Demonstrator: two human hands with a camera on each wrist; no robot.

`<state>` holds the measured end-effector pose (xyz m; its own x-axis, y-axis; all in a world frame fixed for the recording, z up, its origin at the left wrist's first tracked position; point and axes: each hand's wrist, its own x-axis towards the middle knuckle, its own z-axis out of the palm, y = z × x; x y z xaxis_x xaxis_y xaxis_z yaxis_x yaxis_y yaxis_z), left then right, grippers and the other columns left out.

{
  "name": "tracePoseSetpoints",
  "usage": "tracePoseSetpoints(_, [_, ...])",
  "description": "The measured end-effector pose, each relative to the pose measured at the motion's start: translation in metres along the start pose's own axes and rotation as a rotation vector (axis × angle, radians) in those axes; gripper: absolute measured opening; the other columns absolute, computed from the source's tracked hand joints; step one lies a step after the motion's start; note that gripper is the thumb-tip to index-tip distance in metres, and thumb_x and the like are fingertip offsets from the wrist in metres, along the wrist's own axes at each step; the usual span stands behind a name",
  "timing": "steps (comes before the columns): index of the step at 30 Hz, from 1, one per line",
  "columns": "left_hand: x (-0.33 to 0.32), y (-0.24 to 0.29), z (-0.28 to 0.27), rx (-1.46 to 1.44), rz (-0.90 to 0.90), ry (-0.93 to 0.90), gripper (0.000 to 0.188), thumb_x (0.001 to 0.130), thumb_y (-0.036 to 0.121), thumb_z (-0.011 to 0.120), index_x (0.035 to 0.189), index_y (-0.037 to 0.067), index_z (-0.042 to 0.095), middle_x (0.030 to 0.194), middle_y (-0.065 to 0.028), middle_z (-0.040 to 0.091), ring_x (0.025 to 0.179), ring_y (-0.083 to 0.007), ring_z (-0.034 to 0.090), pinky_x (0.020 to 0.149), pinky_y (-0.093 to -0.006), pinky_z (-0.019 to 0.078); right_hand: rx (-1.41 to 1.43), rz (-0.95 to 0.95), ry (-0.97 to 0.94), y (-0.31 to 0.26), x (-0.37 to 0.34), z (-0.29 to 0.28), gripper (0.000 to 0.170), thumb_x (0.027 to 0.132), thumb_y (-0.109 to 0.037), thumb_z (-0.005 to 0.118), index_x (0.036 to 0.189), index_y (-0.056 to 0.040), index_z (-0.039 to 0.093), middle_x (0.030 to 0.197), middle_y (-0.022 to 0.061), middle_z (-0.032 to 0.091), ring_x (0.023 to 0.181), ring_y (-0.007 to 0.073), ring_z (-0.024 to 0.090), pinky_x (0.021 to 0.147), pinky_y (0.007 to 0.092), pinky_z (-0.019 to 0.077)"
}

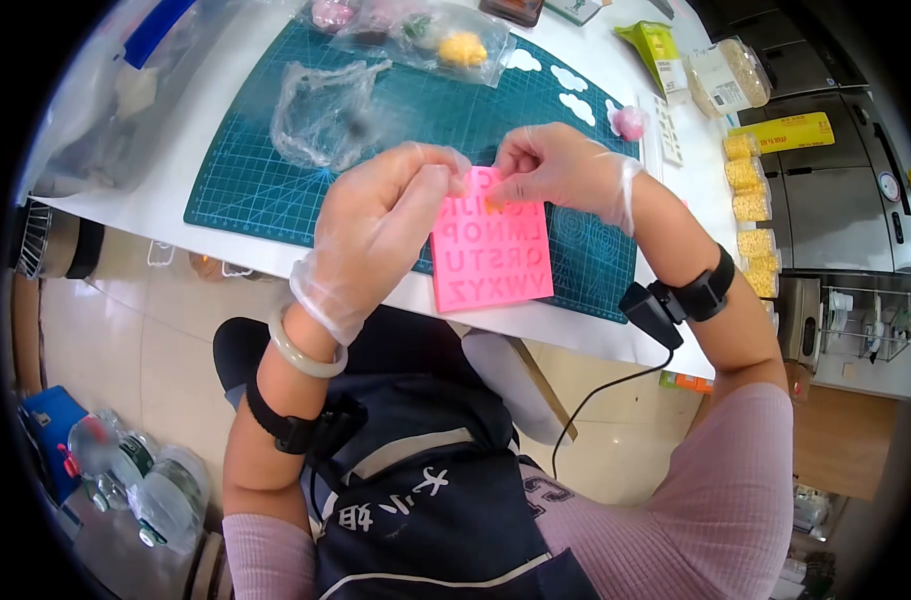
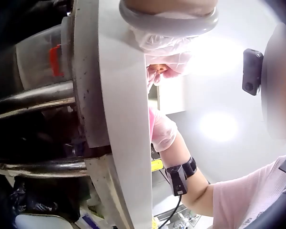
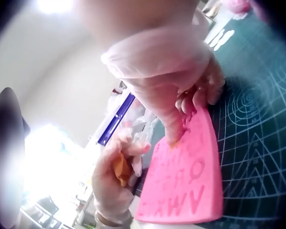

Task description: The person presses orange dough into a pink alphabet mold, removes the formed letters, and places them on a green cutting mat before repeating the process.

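A pink letter mold point(image 1: 493, 255) with rows of recessed letters lies at the mat's near edge. The gloved left hand point(image 1: 371, 225) is at its upper left; in the right wrist view its curled fingers hold an orange, clay-like lump point(image 3: 122, 169). At the mold's top the gloved right hand point(image 1: 566, 170) has bent fingers gripping the edge, and its thumb presses by a small orange bit point(image 3: 174, 144) in the letters. The top letters are partly covered by the fingers. In the left wrist view the left hand point(image 2: 167, 57) appears above the table edge, most of the mold hidden.
A green cutting mat point(image 1: 426, 110) bears a crumpled clear bag point(image 1: 326, 115), white cloud shapes point(image 1: 576, 108) and a pink lump point(image 1: 631, 123). Bags with colored lumps, one yellow point(image 1: 463, 49), lie at the back. Jars point(image 1: 748, 190) stand along the right edge.
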<state>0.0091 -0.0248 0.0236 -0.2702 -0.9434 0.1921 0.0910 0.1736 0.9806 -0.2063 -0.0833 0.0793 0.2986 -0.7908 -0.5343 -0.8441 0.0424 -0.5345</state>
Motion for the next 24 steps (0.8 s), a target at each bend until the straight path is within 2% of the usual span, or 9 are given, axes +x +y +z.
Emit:
tracePoseSetpoints(7, [-0.001,-0.005,0.001,-0.062,-0.040,0.004,0.024,0.095,0.012,0.049,0.103,-0.004,0.064,0.091,-0.0060,0.068,0.072,-0.0070,0.053,0.069,-0.0221,0.0458,-0.107,-0.014,-0.066,-0.003,0.003,-0.006,0.042,0.070,-0.032,0.084,0.092,-0.0008,0.066,0.083,0.0067,0.064,0.081,0.0150,0.059,0.072,0.0283,0.0474])
tracePoseSetpoints(9, [-0.001,-0.006,0.004,-0.075,0.014,0.052,0.023,0.093,0.012,0.050,0.098,-0.004,0.065,0.080,-0.0066,0.067,0.072,-0.0089,0.058,0.067,-0.0242,0.0477,-0.063,0.024,-0.092,-0.006,0.006,-0.012,0.044,0.070,-0.033,0.084,0.093,-0.0007,0.066,0.084,0.0072,0.064,0.081,0.0159,0.059,0.073,0.0289,0.0475])
tracePoseSetpoints(11, [-0.001,-0.005,0.003,-0.077,0.020,0.044,0.023,0.093,0.012,0.050,0.098,-0.004,0.065,0.080,-0.0064,0.067,0.072,-0.0088,0.058,0.067,-0.0241,0.0476,-0.012,0.078,-0.125,-0.007,0.005,-0.009,0.046,0.069,-0.034,0.084,0.094,-0.0006,0.066,0.085,0.0077,0.064,0.080,0.0167,0.060,0.073,0.0294,0.0476])
tracePoseSetpoints(13, [-0.001,-0.004,0.003,-0.075,0.030,0.037,0.023,0.094,0.012,0.050,0.098,-0.004,0.066,0.080,-0.0062,0.067,0.072,-0.0088,0.058,0.067,-0.0241,0.0476,-0.343,-0.049,-0.028,-0.009,0.004,-0.002,0.046,0.068,-0.035,0.085,0.093,-0.0008,0.067,0.084,0.0073,0.064,0.080,0.0165,0.060,0.072,0.0293,0.0476])
tracePoseSetpoints(16, [0.000,-0.003,0.003,-0.085,-0.007,0.049,0.023,0.094,0.012,0.050,0.098,-0.004,0.066,0.081,-0.0062,0.067,0.072,-0.0089,0.058,0.067,-0.0241,0.0476,-0.178,0.003,-0.050,-0.006,0.005,-0.006,0.047,0.068,-0.037,0.085,0.093,-0.0009,0.067,0.083,0.0074,0.064,0.081,0.0169,0.060,0.072,0.0289,0.0477])
tracePoseSetpoints(22, [-0.001,-0.003,0.002,-0.062,0.007,0.037,0.023,0.094,0.013,0.050,0.098,-0.004,0.066,0.081,-0.0067,0.067,0.073,-0.0093,0.059,0.068,-0.0242,0.0475,-0.163,-0.012,-0.131,-0.007,0.005,-0.013,0.047,0.072,-0.039,0.081,0.095,-0.0010,0.066,0.085,0.0079,0.064,0.081,0.0188,0.061,0.073,0.0291,0.0480])
tracePoseSetpoints(24, [-0.002,-0.004,0.002,-0.028,0.031,0.050,0.023,0.094,0.013,0.051,0.098,-0.004,0.066,0.082,-0.0070,0.068,0.074,-0.0101,0.060,0.069,-0.0246,0.0479,-0.239,-0.043,-0.070,-0.006,0.004,-0.004,0.045,0.073,-0.037,0.080,0.096,-0.0010,0.067,0.083,0.0074,0.065,0.080,0.0175,0.061,0.073,0.0288,0.0478])
